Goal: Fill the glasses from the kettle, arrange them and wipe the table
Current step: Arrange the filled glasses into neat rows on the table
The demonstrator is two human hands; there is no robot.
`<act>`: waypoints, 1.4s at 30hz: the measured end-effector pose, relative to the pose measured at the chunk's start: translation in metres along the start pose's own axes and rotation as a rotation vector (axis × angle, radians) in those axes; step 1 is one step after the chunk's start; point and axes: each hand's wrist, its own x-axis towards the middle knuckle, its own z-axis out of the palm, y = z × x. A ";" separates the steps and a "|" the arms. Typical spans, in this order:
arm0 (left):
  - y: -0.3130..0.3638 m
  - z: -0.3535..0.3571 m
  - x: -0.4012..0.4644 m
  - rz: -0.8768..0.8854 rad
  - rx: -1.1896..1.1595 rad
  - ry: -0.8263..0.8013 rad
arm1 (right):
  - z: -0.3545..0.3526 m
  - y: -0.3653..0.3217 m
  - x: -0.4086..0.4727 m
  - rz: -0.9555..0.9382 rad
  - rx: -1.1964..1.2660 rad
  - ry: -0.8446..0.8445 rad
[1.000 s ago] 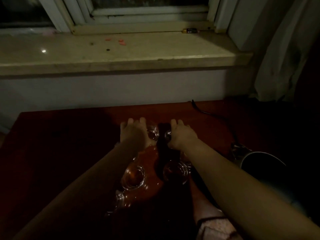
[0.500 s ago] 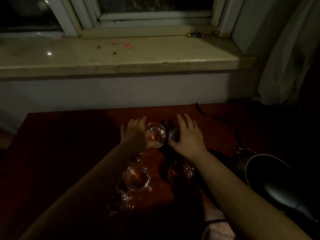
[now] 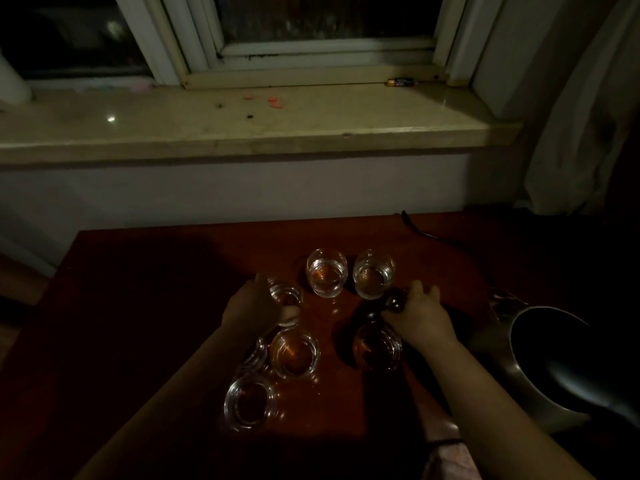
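Several small clear glasses stand on the dark red table (image 3: 166,306). Two filled ones, the left far glass (image 3: 326,277) and the right far glass (image 3: 374,275), stand side by side at the back, free of my hands. My left hand (image 3: 254,304) wraps a glass (image 3: 285,294) just left of them. My right hand (image 3: 420,313) curls around a shadowed glass (image 3: 396,303) to their right. Closer to me stand a middle glass (image 3: 294,353), a right glass (image 3: 377,346) and a front glass (image 3: 250,405). The metal kettle (image 3: 554,362) sits at the right, lid open.
A black cable (image 3: 429,233) runs across the table's far right corner towards the kettle. Behind the table are a white wall and a stone windowsill (image 3: 242,129) with a battery (image 3: 401,82). A curtain (image 3: 585,126) hangs at the right. One more glass (image 3: 258,355) is half hidden by my left forearm.
Both hands have left the two far glasses and drawn back towards me, each now on a glass one row closer. The view has tilted up a little.
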 end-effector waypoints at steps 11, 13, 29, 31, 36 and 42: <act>0.007 0.003 -0.008 0.078 -0.161 0.230 | -0.010 -0.005 0.010 0.076 0.126 0.192; 0.004 0.008 -0.038 0.195 -0.120 0.345 | -0.012 -0.005 0.016 0.101 0.173 0.230; -0.002 0.035 -0.063 0.388 0.182 0.136 | -0.009 -0.005 0.014 -0.039 0.228 0.280; 0.002 0.037 -0.060 0.373 0.116 0.177 | -0.007 -0.006 -0.013 -0.183 0.260 0.346; 0.020 0.040 -0.051 0.304 0.073 0.241 | 0.025 0.002 -0.069 -0.334 -0.036 0.048; 0.031 0.047 -0.046 0.260 0.084 0.283 | 0.047 0.012 -0.050 -0.228 0.017 -0.026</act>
